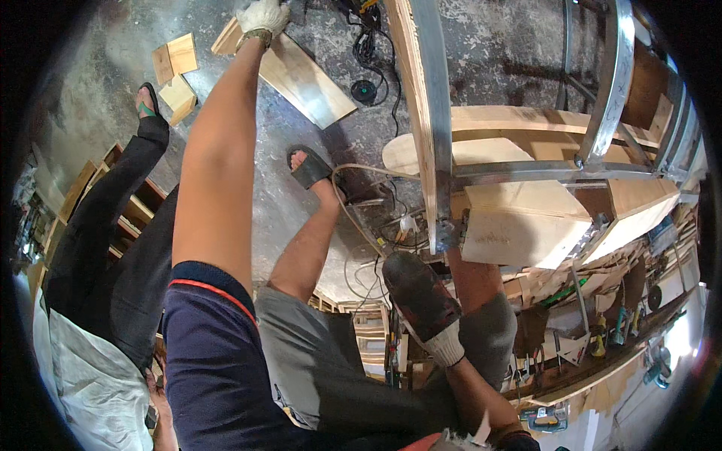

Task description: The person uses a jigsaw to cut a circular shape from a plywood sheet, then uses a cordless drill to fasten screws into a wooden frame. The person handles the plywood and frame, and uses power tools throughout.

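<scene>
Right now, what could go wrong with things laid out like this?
The board at the left hand might, if lifted and dropped, hit the bare toes in the wearer's open sandal. The beige hose or cord looping beside that foot could snag it. The wood pieces near the co-worker's sandalled foot could trip them.

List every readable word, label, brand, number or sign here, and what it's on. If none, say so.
No text is readable.
Metal frame: possible faint marks, too blurred to read.
Black disc with green centre: too small to read.
Green power tool: any markings too small to read.
</scene>
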Motion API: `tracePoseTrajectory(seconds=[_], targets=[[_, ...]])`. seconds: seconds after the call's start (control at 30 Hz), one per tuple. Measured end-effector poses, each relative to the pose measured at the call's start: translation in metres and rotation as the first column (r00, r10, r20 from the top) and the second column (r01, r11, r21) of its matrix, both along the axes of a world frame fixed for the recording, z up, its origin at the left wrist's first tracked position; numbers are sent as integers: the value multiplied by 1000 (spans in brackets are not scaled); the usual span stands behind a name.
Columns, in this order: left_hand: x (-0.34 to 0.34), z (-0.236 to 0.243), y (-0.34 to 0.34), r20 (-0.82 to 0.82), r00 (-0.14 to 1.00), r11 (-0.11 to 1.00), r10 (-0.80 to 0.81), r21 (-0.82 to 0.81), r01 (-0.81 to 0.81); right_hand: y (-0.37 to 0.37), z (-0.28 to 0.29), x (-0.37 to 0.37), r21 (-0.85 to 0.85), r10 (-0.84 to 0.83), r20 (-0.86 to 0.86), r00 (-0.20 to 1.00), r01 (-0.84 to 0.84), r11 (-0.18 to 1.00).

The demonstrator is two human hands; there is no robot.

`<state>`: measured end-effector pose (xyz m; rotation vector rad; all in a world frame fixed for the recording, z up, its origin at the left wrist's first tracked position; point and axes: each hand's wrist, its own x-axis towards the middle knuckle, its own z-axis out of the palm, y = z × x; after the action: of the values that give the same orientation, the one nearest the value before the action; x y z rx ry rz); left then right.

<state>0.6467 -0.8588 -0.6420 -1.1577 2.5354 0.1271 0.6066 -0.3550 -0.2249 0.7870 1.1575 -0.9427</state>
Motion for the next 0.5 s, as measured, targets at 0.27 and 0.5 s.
tracePoseTrajectory(seconds=[0.27,0.5], targets=[[-3,-25,9,-352,936,987,-10,144,65,-24,-1,-1,-60,97,-25,995,-98,993],[-30,-18,35,-388,911,989,137,6,-146,-10,-4,15,159,-424,169,890,400,903]])
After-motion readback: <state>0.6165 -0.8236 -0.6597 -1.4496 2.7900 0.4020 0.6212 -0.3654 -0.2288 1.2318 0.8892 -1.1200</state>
